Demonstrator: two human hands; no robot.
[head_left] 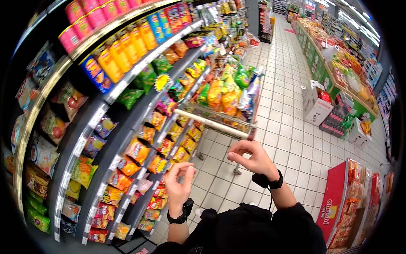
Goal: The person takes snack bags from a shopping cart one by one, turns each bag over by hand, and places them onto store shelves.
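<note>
My left hand (178, 186) is raised in front of the snack shelf, fingers loosely curled and thumb apart, with nothing in it. My right hand (252, 156) hovers just below the right end of the cart handle (211, 123), not gripping it. A gap shows between its bent fingers and thumb. Beyond the handle, the shopping cart (198, 111) is heaped with snack bags (228, 95) in yellow, green, orange and white-blue. Nearest my left hand are bags of chips (182, 154) on the lower shelves. Both wrists carry black straps with small devices.
Tall snack shelving (108, 139) runs along the left, with yellow canisters (119, 56) higher up. A red display stand (334, 199) is at the lower right. Cardboard boxes (317, 111) stand by the produce counter (321, 70). A tiled aisle (275, 72) leads away ahead.
</note>
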